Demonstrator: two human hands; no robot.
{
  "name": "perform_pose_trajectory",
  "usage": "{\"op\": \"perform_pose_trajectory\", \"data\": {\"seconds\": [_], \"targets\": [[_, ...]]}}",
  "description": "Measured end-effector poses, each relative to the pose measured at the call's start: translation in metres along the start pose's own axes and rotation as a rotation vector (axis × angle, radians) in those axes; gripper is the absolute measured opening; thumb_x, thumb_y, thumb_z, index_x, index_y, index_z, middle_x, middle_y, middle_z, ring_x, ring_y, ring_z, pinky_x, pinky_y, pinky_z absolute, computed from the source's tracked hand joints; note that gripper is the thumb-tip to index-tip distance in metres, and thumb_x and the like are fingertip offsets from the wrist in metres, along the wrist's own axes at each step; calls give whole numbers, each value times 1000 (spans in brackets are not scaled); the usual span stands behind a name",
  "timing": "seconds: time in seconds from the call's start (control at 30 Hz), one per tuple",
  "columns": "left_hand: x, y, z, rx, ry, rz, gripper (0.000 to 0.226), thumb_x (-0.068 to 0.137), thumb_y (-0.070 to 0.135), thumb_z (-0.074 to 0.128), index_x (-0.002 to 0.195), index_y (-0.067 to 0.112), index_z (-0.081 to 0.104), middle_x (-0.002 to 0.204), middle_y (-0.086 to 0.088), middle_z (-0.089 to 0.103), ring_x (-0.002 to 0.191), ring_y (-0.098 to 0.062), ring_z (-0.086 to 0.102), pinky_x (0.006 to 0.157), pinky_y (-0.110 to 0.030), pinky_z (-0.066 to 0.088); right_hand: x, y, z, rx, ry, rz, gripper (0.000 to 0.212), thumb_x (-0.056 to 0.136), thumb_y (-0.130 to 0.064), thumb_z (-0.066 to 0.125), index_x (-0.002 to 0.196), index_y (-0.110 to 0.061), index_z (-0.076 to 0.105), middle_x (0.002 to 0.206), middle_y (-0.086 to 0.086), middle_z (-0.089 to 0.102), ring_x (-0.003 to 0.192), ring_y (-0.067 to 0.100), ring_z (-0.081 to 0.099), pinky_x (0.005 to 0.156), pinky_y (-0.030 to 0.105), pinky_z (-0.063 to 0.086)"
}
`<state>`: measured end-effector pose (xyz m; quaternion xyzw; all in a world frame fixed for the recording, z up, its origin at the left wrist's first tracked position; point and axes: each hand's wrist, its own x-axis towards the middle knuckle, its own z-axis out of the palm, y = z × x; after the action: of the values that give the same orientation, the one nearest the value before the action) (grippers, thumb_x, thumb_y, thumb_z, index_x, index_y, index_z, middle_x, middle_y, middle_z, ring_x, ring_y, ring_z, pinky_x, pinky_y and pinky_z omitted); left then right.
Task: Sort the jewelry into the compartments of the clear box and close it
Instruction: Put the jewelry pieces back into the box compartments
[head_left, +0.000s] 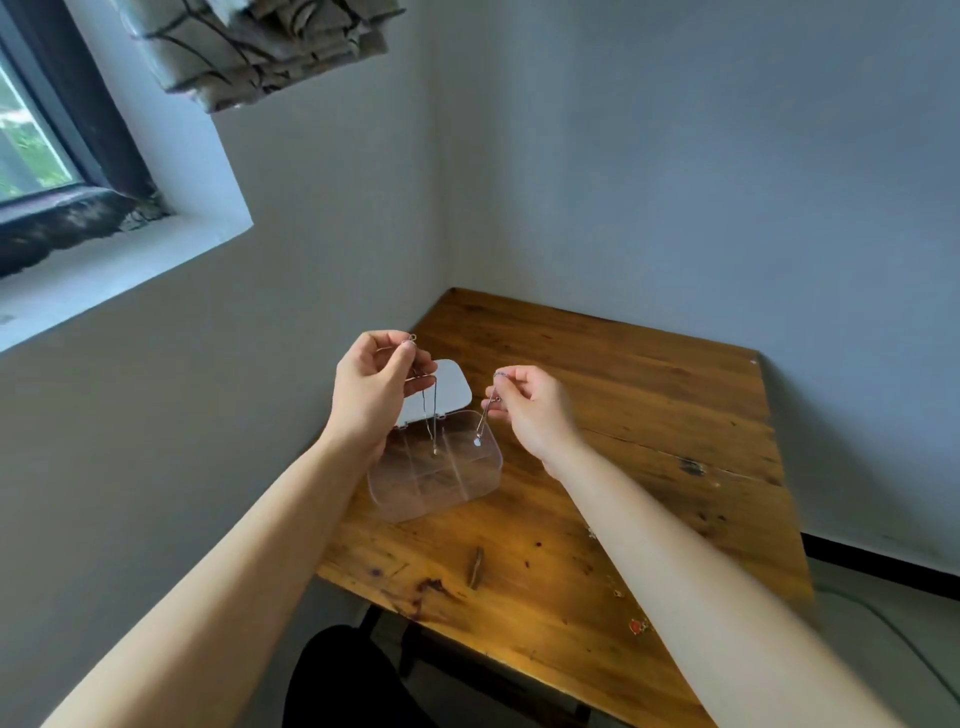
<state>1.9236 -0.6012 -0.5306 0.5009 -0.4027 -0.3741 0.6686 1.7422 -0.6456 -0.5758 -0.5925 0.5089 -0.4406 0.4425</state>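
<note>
A clear compartment box stands open on the wooden table, its lid tilted back toward the wall. My left hand pinches a thin silver chain that hangs down over the box. My right hand pinches a second thin chain with a small pendant dangling above the box's right side. Both hands hover above the box without touching it. Dividers show through the clear walls.
Small jewelry pieces, one of them red, lie by the table's right front edge beside my right forearm. A dark knot marks the wood in front of the box. Walls meet behind the table. A dark stool sits below.
</note>
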Motion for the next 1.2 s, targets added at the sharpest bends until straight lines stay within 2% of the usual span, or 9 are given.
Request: {"op": "perform_pose_trajectory", "data": {"seconds": [0.23, 0.33, 0.47, 0.57, 0.67, 0.73, 0.97, 1.1, 1.2], "targets": [[-2, -31, -3, 94, 20, -78, 5, 97, 13, 57, 97, 13, 62, 81, -8, 73, 79, -23, 73, 69, -31, 60, -1, 35, 23, -211, -94, 120, 23, 103, -24, 58, 121, -14, 67, 105, 3, 74, 90, 17, 73, 83, 37, 63], [-14, -55, -4, 238, -5, -161, 6, 98, 18, 57, 98, 15, 62, 87, -9, 74, 82, -21, 74, 74, -33, 62, -4, 49, 27, -491, -165, 71, 26, 103, -16, 57, 126, -16, 67, 123, 6, 69, 108, 22, 67, 84, 31, 58], [-25, -83, -10, 380, -47, -231, 5, 98, 17, 58, 97, 17, 62, 87, -8, 73, 80, -20, 73, 75, -36, 63, -3, 52, 30, -667, -244, -25, 31, 103, -15, 56, 131, -18, 66, 129, 6, 68, 110, 23, 67, 79, 25, 54], [-24, -97, -17, 633, -110, -221, 7, 96, 15, 58, 100, 18, 63, 89, -4, 72, 80, -17, 71, 75, -37, 62, -2, 49, 34, -779, -330, -82, 32, 101, -16, 58, 132, -19, 66, 131, 7, 67, 113, 25, 66, 89, 33, 57], [-18, -108, -23, 950, -224, -160, 11, 95, 19, 61, 103, 21, 67, 98, 1, 71, 84, -13, 66, 72, -29, 58, -2, 45, 37, -926, -360, -106, 32, 101, -18, 58, 132, -21, 67, 123, 6, 70, 102, 24, 69, 80, 34, 60], [-15, -113, -24, 1053, -281, -169, 13, 94, 18, 62, 104, 23, 69, 104, 2, 72, 86, -12, 64, 72, -27, 55, -3, 44, 35, -1027, -380, -134, 31, 101, -18, 57, 131, -22, 67, 118, 6, 71, 96, 23, 69, 75, 33, 60], [4, -118, -21, 1237, -339, -103, 26, 96, 12, 56, 119, 19, 68, 117, -3, 71, 103, -21, 67, 88, -34, 56, -12, 50, 22, -935, -465, -161, 32, 105, -21, 47, 129, -20, 68, 122, 6, 70, 102, 24, 67, 79, 36, 59], [21, -117, -18, 1516, -509, -30, 26, 95, 8, 57, 115, 19, 70, 108, -3, 72, 94, -20, 68, 87, -36, 57, -20, 56, 19, -962, -500, -209, 34, 106, -20, 42, 126, -12, 68, 124, 10, 67, 109, 30, 64, 90, 46, 57], [36, -114, -16, 1554, -660, -66, 26, 94, 10, 61, 116, 18, 71, 111, -3, 72, 96, -20, 68, 94, -35, 55, -23, 58, 19, -956, -500, -228, 33, 107, -18, 42, 123, -8, 69, 121, 13, 67, 108, 32, 64, 90, 49, 56]]}}
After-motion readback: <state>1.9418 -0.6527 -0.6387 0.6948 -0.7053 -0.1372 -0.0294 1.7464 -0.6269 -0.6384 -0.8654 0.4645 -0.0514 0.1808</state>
